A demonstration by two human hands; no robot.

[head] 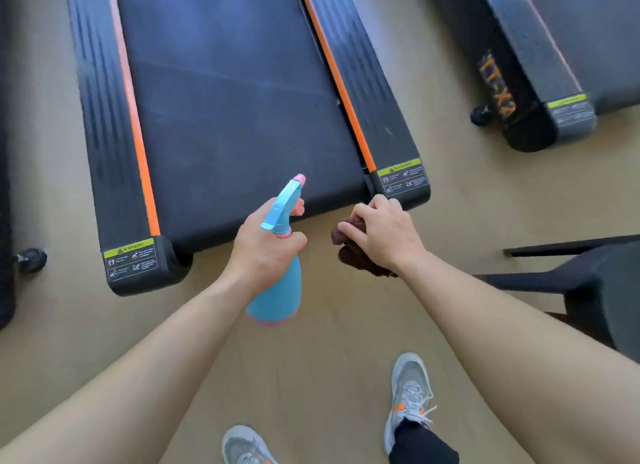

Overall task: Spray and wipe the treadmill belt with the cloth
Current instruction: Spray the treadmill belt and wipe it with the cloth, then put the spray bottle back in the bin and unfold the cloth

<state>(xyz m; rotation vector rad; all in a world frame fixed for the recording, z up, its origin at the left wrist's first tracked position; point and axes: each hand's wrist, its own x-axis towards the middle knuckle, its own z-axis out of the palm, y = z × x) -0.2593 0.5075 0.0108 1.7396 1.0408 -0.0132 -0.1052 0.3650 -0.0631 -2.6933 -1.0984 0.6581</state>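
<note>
The left hand (263,245) grips the neck of the blue spray bottle (277,297), fingers curled round it, one finger on the pink trigger. The right hand (384,235) holds the bunched brown cloth (349,256), fingers closed over it. Both hands are held above the wooden floor (311,359), just short of the treadmill's rear end. The nozzle points toward the treadmill belt (235,100), which lies ahead between two black side rails (100,124) edged in orange. A second treadmill (540,65) stands farther off, upper right.
</note>
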